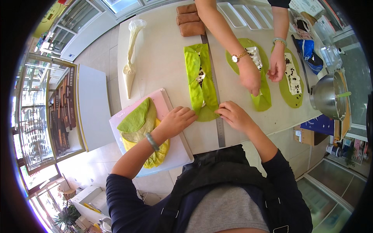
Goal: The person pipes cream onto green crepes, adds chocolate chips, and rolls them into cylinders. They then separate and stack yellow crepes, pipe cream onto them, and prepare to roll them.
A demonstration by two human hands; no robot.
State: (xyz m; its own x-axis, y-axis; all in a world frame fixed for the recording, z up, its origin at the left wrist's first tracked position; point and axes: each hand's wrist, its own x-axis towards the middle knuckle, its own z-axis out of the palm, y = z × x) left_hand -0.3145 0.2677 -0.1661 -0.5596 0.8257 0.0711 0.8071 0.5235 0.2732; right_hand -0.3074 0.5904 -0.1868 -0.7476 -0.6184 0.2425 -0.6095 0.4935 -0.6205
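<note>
In front of me lies a long green crepe, its two sides folded inward over white cream with dark bits that show through the gap. My left hand pinches its near left corner, though the thumb is mostly hidden. At the near right corner, the fingertips of my right hand close on the edge, beside a metal ruler. A co-worker's hands fold a second green crepe over its cream. Farther right, a third green crepe lies flat under a strip of cream with dark bits.
Green and yellow crepes are stacked on a pink board by my left forearm. A filled piping bag lies at far left. Brown rolls and white trays sit at the back; a metal bowl stands right.
</note>
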